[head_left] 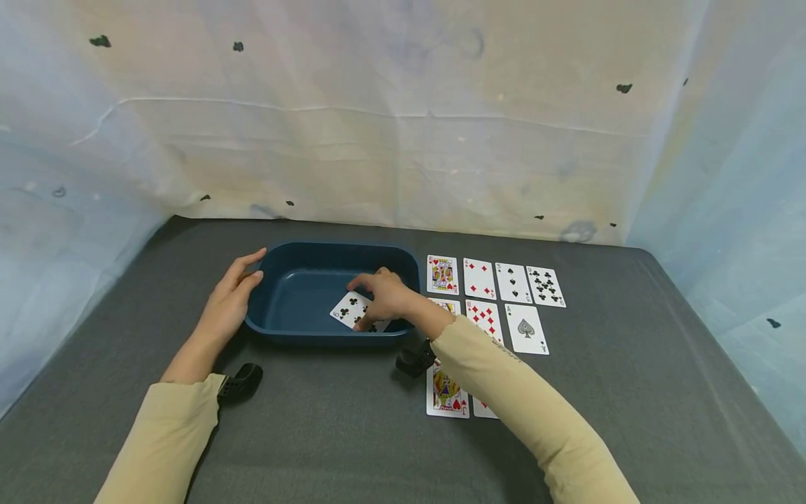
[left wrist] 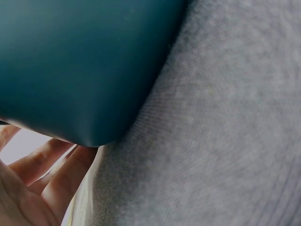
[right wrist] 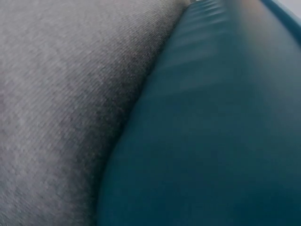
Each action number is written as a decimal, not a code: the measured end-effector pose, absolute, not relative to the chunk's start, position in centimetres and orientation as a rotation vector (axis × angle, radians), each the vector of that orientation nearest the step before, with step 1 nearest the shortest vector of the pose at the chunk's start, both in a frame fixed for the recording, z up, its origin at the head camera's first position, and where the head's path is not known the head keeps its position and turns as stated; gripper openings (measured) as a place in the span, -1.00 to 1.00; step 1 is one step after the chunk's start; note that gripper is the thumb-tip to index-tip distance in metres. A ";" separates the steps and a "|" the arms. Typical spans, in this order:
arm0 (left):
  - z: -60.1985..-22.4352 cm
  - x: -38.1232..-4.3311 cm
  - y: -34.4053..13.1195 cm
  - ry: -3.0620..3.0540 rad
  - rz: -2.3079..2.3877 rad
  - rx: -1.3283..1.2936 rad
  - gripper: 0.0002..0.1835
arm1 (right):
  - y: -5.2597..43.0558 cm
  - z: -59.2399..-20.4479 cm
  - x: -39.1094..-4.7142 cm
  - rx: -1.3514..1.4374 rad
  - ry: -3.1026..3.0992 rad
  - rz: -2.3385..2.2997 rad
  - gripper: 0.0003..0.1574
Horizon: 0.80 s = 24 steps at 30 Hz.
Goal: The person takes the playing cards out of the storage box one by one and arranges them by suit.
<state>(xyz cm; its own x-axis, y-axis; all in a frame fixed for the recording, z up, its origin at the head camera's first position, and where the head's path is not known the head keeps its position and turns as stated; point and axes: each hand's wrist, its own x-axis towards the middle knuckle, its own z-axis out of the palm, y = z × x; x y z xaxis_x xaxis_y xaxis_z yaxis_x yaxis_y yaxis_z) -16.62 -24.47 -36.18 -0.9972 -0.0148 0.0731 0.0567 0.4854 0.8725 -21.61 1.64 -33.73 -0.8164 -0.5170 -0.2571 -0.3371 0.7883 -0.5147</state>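
A dark blue plastic tub stands on the grey cloth. My left hand is at its left end, fingers extended against the outer wall; in the left wrist view those fingers touch the tub's underside edge. Inside the tub, my right hand curls over a clubs playing card, thumb at the near edge and fingers at the far edge. The palm covers the card's right part. Only the tub's outer wall and cloth show in the right wrist view; the hand is hidden there.
Face-up cards lie in rows right of the tub, including a king of hearts, an ace of spades and a jack of hearts. My right sleeve crosses over some. A pale sheet hangs behind the table.
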 end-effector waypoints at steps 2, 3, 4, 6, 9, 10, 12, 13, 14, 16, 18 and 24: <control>-36.2 -16.6 -24.5 -2.644 -1.562 -0.040 -0.43 | 1.6 -33.7 -21.5 -0.633 2.599 -0.644 -0.16; -36.2 -16.6 -24.5 -2.642 -1.563 -0.039 -0.43 | 1.6 -33.8 -21.5 -0.627 2.600 -0.648 -0.17; -36.2 -16.6 -24.5 -2.642 -1.564 -0.039 -0.43 | 1.6 -33.8 -21.5 -0.620 2.597 -0.662 -0.18; -36.2 -16.6 -24.5 -2.640 -1.564 -0.039 -0.43 | 1.6 -33.9 -21.5 -0.614 2.579 -0.706 -0.20; -36.2 -16.6 -24.5 -2.638 -1.566 -0.041 -0.43 | 1.7 -34.0 -21.5 -0.586 2.505 -0.825 -0.26; -36.2 -16.6 -24.5 -2.636 -1.567 -0.045 -0.44 | 1.8 -33.9 -21.5 -0.575 2.474 -0.869 -0.30; -36.2 -16.6 -24.5 -2.631 -1.572 -0.053 -0.44 | 1.9 -33.9 -21.5 -0.554 2.420 -0.932 -0.38; -36.2 -16.6 -24.5 -2.629 -1.574 -0.056 -0.44 | 2.0 -33.8 -21.6 -0.544 2.396 -0.960 -0.42; -36.2 -16.6 -24.5 -2.626 -1.576 -0.059 -0.43 | 2.0 -33.8 -21.6 -0.540 2.380 -0.990 -0.46; -36.2 -16.6 -24.5 -2.626 -1.580 -0.064 -0.43 | 2.1 -33.7 -21.6 -0.538 2.365 -1.060 -0.52; -36.2 -16.6 -24.5 -2.626 -1.586 -0.065 -0.43 | 2.1 -33.7 -21.6 -0.538 2.372 -1.144 -0.58; -36.3 -16.7 -24.5 -2.626 -1.600 -0.066 -0.42 | 2.2 -33.6 -21.8 -0.521 2.414 -1.320 -0.72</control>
